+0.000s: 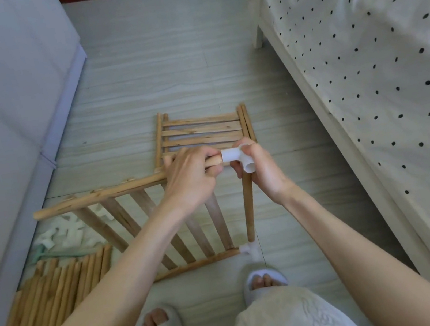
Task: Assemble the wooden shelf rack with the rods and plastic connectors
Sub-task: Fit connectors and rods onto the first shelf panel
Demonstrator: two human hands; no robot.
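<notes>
At the centre of the frame the left hand (192,179) is curled round the end of the top rail of a slatted wooden shelf panel (142,211), which stands tilted on the floor. The right hand (258,168) grips a white plastic three-way connector (236,156) pressed against that rail end. A round wooden rod (248,205) hangs from the connector's lower socket down to a second white connector (249,250) at the panel's lower corner.

I'd say the rail could go in crooked or only part-way, since the panel is leaning; a hard shove might also pop the rod out of a socket.

A second slatted panel (202,133) lies flat just beyond the hands. Spare rods (51,293) lie loose at lower left, with loose white connectors (64,233) near them; I see no box or tray holding either
</notes>
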